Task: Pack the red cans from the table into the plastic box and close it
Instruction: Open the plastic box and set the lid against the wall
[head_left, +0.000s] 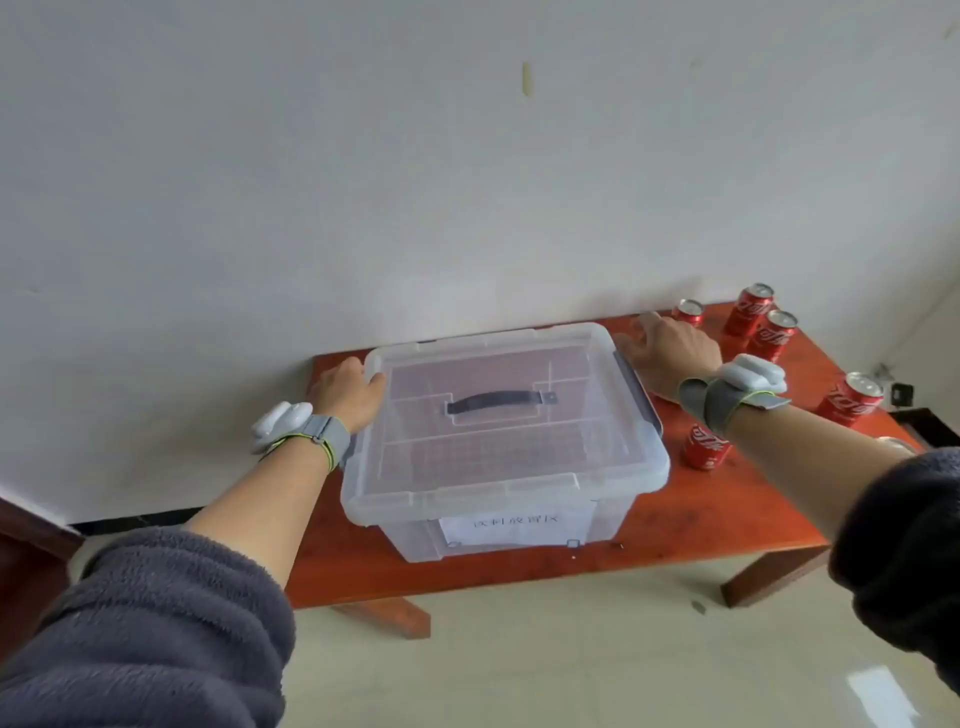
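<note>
A clear plastic box with its lid on and a dark handle stands on the red-brown table. My left hand grips the lid's left edge at the latch. My right hand rests with fingers spread against the lid's right side by the grey latch. Several red cans stand on the table to the right: one close to the box, one by the right edge, two together at the back, one behind my right hand.
The table stands against a white wall. A paper label is on the box's front. A dark object sits past the table's right edge. Pale floor lies in front.
</note>
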